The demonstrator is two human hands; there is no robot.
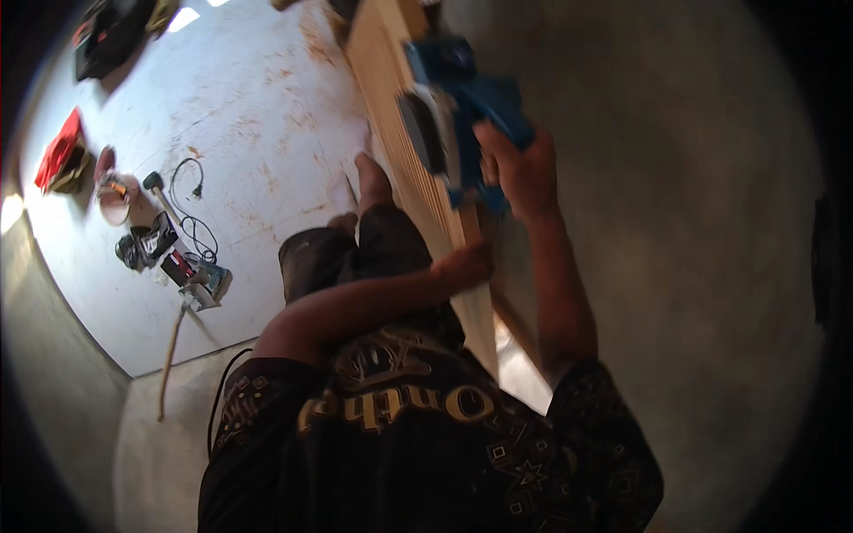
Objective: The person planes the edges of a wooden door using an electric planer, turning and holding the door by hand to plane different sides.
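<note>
My right hand [524,169] is wrapped round the handle of a blue electric planer [484,93], somewhat blurred by motion. The planer has a silver body and a rounded black cover on its side. It sits over the upper edge of a long, pale wooden board [395,98], which stands on edge and runs away from me. Whether its sole touches the wood cannot be made out. Reaching across my body, my left hand [464,269] is closed at the near part of the board, its fingertips partly hidden.
On the pale floor [267,160], strewn with brown shavings, lie a hammer-like tool [164,195], a black cord [197,233], a grey-blue tool [209,284] and a long stick [169,364]. Farther off are a pinkish container [115,200], a red bag [62,151] and a dark bundle [115,44]. A grey wall [675,222] rises at right.
</note>
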